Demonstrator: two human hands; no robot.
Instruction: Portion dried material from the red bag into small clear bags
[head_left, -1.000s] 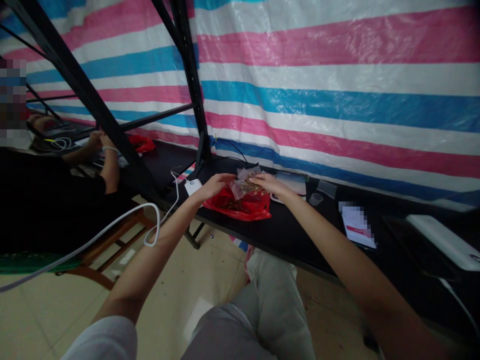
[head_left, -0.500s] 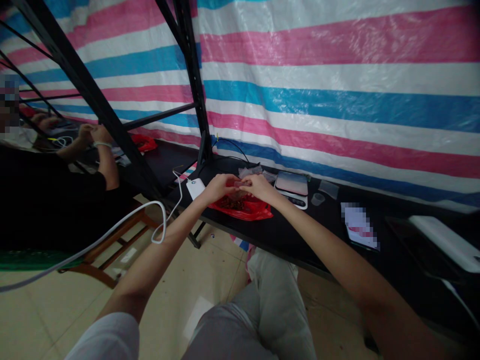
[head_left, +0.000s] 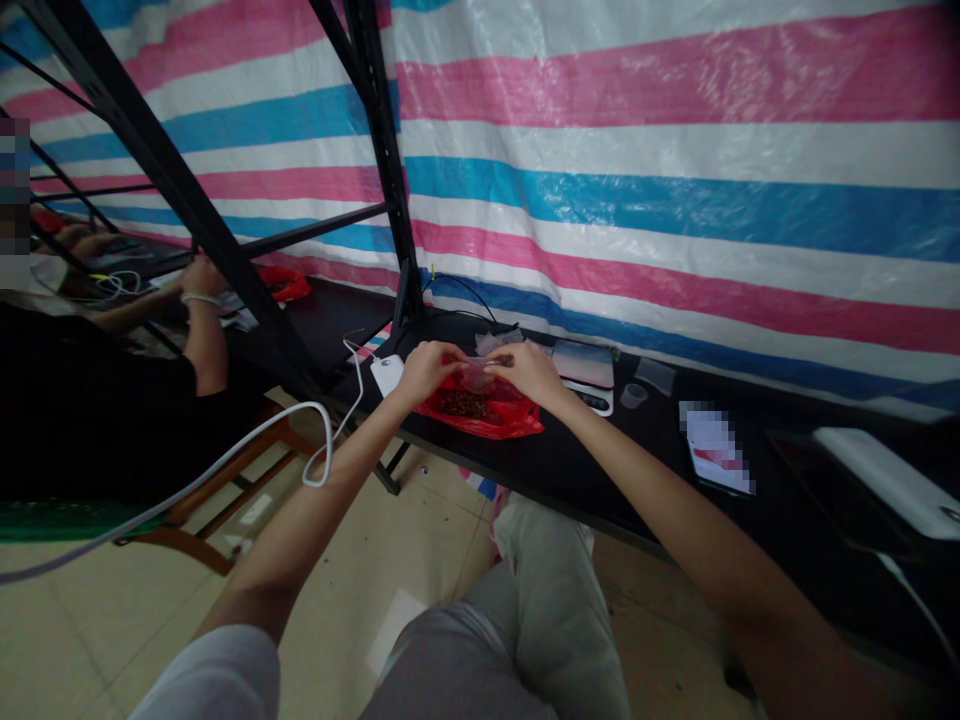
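Note:
Between my two hands is a small clear plastic bag, stretched across above a red plastic bag. My left hand is closed on the clear bag's left edge. With thumb and fingers pinched, my right hand grips its right side. Inside the spread-out red bag lie many small brown pieces, too small to name. A digital scale with a shiny plate sits just right of my right hand. More clear plastic bags lie behind my hands.
A white power bank with a cable is left of my hands. Right of the scale are a small clear cup, a flat clear bag, a phone and a white device. A black metal post rises at left; a co-worker sits beyond.
My hands have moved slightly apart, and the clear bag is now stretched wider between them. The co-worker's arms have shifted a little at the left.

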